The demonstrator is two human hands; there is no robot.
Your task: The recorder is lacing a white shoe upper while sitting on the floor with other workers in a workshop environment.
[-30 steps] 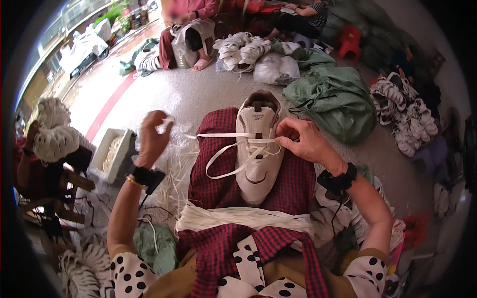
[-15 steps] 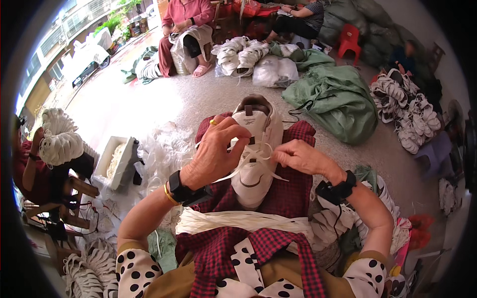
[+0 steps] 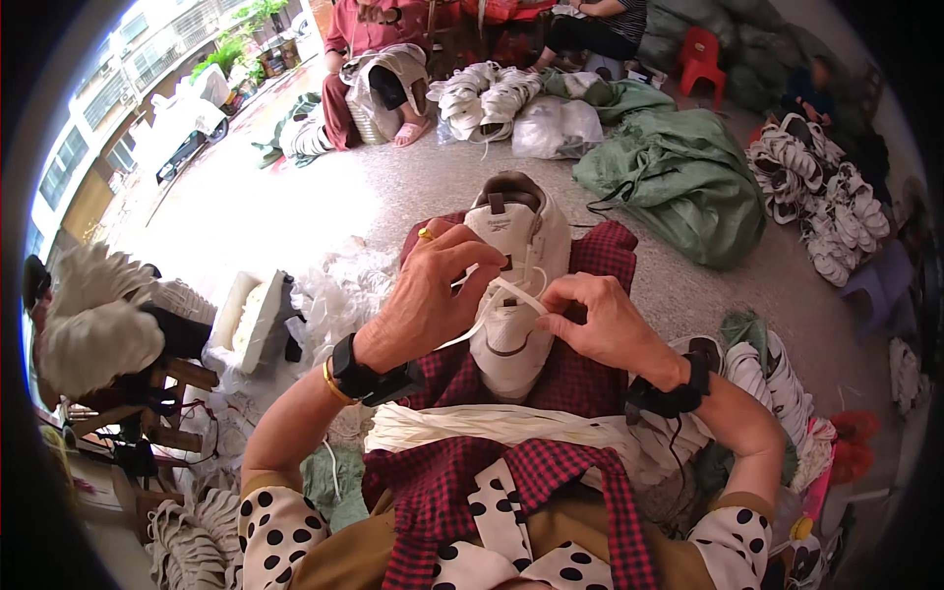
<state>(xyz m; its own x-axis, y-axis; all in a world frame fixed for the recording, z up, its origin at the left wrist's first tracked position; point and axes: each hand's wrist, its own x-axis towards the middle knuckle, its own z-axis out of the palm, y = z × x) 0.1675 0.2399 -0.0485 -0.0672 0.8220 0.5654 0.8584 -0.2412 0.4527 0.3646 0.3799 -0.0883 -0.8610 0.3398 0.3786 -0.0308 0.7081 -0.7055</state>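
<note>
Both hands have closed in from wide apart: left hand and right hand pinch lace over shoe, threading under way.

Daylight pours in from the upper left of the frame, where the windows are blown out to a pale, washed glare. The speckled floor just inside them shines bright and loses detail, then dims toward the right. The white shoe at the centre is evenly lit and sharp, with soft shadow under both hands. The right side and lower corners sit in duller, flatter light. A black ring rims the whole picture, and straight lines bow hard near it. Things at the far left edge look smeared and stretched, slightly soft compared with the crisp middle.
</note>
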